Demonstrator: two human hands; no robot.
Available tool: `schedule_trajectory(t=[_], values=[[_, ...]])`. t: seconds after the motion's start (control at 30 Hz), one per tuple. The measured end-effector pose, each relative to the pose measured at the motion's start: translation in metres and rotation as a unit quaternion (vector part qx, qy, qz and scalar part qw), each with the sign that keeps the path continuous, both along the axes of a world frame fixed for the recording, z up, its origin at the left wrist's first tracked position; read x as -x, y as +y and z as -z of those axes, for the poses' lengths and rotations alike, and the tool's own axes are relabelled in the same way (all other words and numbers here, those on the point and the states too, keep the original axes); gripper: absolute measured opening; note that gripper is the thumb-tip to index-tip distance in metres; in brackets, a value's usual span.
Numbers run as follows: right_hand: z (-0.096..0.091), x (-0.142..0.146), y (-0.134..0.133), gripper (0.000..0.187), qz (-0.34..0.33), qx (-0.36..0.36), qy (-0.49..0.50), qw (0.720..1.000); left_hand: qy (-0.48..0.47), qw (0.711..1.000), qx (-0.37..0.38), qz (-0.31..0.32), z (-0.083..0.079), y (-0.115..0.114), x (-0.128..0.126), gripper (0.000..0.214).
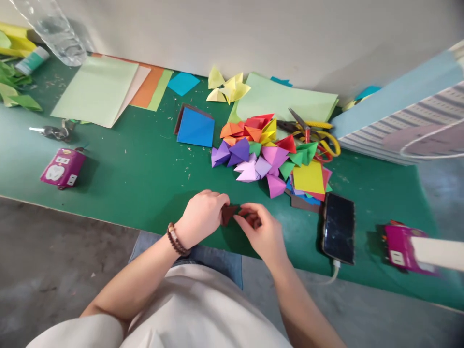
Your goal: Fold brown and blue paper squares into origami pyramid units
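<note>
A small brown paper (227,215), folded to a point, is held just above the near edge of the green table (145,159). Its left side is pinched by the left hand (206,215), whose fingers are curled in and closed on it. The right hand (263,232) is held half-curled at the paper's three o'clock, thumb and forefinger slightly parted at the tip; whether the tip is gripped cannot be told.

Seen from the brown paper, with twelve o'clock toward the wall, a heap of folded pieces (254,149) is spread at one o'clock, a blue square (195,126) is laid at eleven, and a phone (339,227) is placed at three.

The paper can be judged almost weightless, stiffened along its creases but easily crushed or torn, with little slip expected. It is best taken by its folded edges, between thumb and fingertip, with light pressure kept off the thin point.
</note>
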State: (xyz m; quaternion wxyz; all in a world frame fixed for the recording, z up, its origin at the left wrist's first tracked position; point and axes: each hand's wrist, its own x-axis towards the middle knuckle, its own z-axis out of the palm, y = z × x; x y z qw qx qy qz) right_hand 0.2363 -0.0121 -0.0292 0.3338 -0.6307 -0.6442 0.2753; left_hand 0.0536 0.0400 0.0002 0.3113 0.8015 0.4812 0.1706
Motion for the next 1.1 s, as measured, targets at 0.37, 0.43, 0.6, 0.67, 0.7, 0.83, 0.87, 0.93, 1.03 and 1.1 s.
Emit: schedule_trajectory(t=[0.37, 0.43, 0.6, 0.67, 0.7, 0.83, 0.87, 0.93, 1.03, 1.1], values=[[0.011, 0.004, 0.011, 0.012, -0.017, -0.078, -0.145, 0.986, 0.055, 0.994, -0.085, -0.036, 0.003, -0.021, -0.005, 0.03], [0.01, 0.0, 0.013, 0.012, -0.032, -0.075, -0.134, 0.988, 0.026, 0.996, -0.056, -0.064, 0.009, -0.028, -0.006, 0.024], [0.009, -0.014, 0.018, 0.017, -0.092, -0.104, -0.152, 0.979, -0.011, 0.997, -0.016, -0.077, 0.015, -0.029, -0.014, 0.026], [0.009, -0.017, 0.019, 0.018, -0.105, -0.124, -0.187, 0.969, -0.008, 0.997, -0.013, -0.075, 0.013, -0.025, -0.016, 0.029], [0.01, -0.018, 0.019, 0.019, -0.11, -0.131, -0.203, 0.964, -0.005, 0.997, -0.013, -0.072, 0.012, -0.024, -0.016, 0.03], [0.01, -0.018, 0.021, 0.026, -0.145, -0.156, -0.243, 0.946, 0.004, 0.998, -0.009, -0.058, 0.009, -0.019, -0.017, 0.031], [0.01, -0.017, 0.022, 0.027, -0.157, -0.161, -0.25, 0.942, 0.005, 0.998, -0.007, -0.057, 0.009, -0.019, -0.017, 0.032], [0.01, -0.015, 0.021, 0.03, -0.181, -0.167, -0.263, 0.933, 0.005, 0.998, -0.003, -0.057, 0.009, -0.019, -0.017, 0.033], [0.01, -0.009, 0.017, 0.032, -0.203, -0.188, -0.269, 0.923, 0.004, 0.998, 0.004, -0.062, 0.009, -0.019, -0.017, 0.038], [0.01, -0.005, 0.012, 0.032, -0.205, -0.215, -0.259, 0.919, 0.002, 0.998, 0.008, -0.066, 0.009, -0.02, -0.017, 0.039]])
